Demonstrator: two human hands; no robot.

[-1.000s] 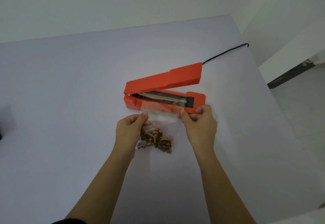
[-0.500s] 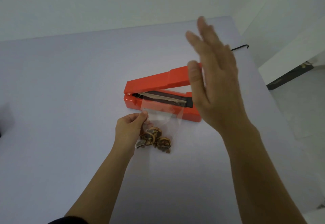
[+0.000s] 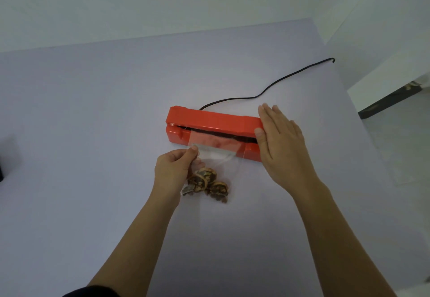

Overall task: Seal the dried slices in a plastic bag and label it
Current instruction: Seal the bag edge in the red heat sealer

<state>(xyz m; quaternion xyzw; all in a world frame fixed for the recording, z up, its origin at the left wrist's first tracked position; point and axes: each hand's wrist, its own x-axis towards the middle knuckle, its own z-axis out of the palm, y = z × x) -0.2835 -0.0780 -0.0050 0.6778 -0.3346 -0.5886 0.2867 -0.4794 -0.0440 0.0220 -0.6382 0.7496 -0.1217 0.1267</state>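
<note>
Pressing the sealer (image 3: 209, 119) down on the bag (image 3: 216, 154) mouth.
Right hand (image 3: 282, 147) lies flat, fingers (image 3: 270, 119) straight, on the lid's right end. Left hand (image 3: 173, 168) pinches the bag's left edge; slices (image 3: 207, 181) sit at its bottom, right of the worktop (image 3: 93, 133) centre. Best to press evenly, keeping the film taut and the slices clear.

Right hand (image 3: 280, 143) dropped from mid-air, flat onto sealer lid (image 3: 214, 119); lid now lowered.
</note>
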